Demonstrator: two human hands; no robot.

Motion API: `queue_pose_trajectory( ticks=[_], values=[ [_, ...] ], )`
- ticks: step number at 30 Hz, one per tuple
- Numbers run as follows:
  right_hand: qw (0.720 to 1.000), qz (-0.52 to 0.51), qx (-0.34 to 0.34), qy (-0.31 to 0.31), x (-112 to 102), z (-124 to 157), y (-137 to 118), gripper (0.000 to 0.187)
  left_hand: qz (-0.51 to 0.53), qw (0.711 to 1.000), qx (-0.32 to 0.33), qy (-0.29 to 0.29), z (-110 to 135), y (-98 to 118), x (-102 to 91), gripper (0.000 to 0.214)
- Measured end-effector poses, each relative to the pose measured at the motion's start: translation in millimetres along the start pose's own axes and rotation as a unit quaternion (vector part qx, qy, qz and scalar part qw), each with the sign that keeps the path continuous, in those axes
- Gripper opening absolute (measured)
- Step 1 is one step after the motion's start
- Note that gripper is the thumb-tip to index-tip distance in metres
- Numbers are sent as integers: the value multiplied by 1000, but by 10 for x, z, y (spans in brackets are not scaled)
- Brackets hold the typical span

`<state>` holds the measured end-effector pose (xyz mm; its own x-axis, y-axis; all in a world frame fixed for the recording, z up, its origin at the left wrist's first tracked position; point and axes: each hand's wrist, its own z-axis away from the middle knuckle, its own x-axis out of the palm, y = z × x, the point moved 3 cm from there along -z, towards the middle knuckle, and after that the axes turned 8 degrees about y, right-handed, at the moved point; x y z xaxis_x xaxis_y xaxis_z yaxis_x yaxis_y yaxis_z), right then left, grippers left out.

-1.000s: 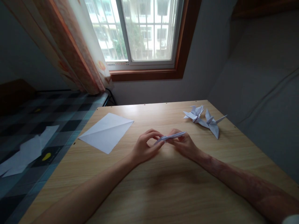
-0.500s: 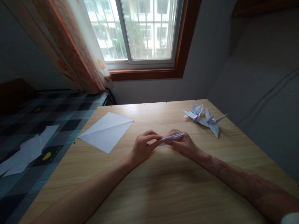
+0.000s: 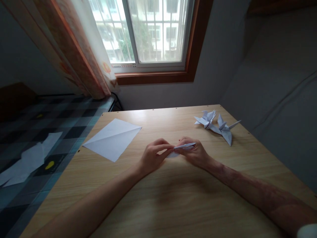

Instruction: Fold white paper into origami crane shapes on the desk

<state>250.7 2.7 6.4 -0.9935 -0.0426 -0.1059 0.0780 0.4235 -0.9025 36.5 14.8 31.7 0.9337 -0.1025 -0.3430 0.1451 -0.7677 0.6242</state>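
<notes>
A small piece of folded white paper (image 3: 186,145) is held above the middle of the table, pinched between both hands. My left hand (image 3: 156,152) grips its left end between thumb and fingertips. My right hand (image 3: 194,152) is closed around the right part, with the thumb along its near side. A paper flap shows below the fingers; the fingers hide the rest of the folds. To the left lies a flat white paper sheet (image 3: 114,140) with a crease across it. Folded paper cranes (image 3: 206,120) sit at the far right of the table.
The wooden table (image 3: 158,205) reaches to the wall under the window (image 3: 158,33). A bed with a checked cover (image 3: 81,109) stands at the left, with torn white paper (image 3: 32,160) on it. A curtain (image 3: 74,49) hangs beside the window.
The folded paper has tilted slightly between my hands, and more of its lower flap shows beneath the fingers. Both hands stay in nearly the same place.
</notes>
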Motion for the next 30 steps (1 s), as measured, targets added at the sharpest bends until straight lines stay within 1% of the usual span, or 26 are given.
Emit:
queue_pose_trajectory(
  ticks=[3,8,10,13,16,19,23,25,27,30],
  values=[
    [1000,11,-5,4,3,2,-23,23,0,1000,1,4,2,6,-6,16],
    [998,43,-35,22,1,0,-38,19,-2,1000,11,-2,13,8,0,18],
    [998,51,-36,23,0,-2,-44,18,1,1000,4,-2,17,-7,15,17],
    [997,58,-41,29,-10,-6,-50,18,4,999,-32,2,8,-32,37,13],
    [996,52,-42,55,-34,-10,-33,18,4,996,-84,-17,-16,-38,44,14],
    [998,29,-12,60,-37,-16,23,21,13,992,-117,-36,-44,-24,19,19],
    [996,-6,80,47,2,-25,120,27,14,989,-142,-30,-59,-30,-35,20],
    [993,-21,114,38,27,-26,151,30,12,988,-154,-21,-56,-45,-52,20],
    [990,-32,128,38,39,-24,166,31,15,987,-161,-16,-54,-53,-57,21],
    [989,-46,133,54,32,-16,180,32,38,984,-169,-25,-57,-43,-46,23]
  ],
)
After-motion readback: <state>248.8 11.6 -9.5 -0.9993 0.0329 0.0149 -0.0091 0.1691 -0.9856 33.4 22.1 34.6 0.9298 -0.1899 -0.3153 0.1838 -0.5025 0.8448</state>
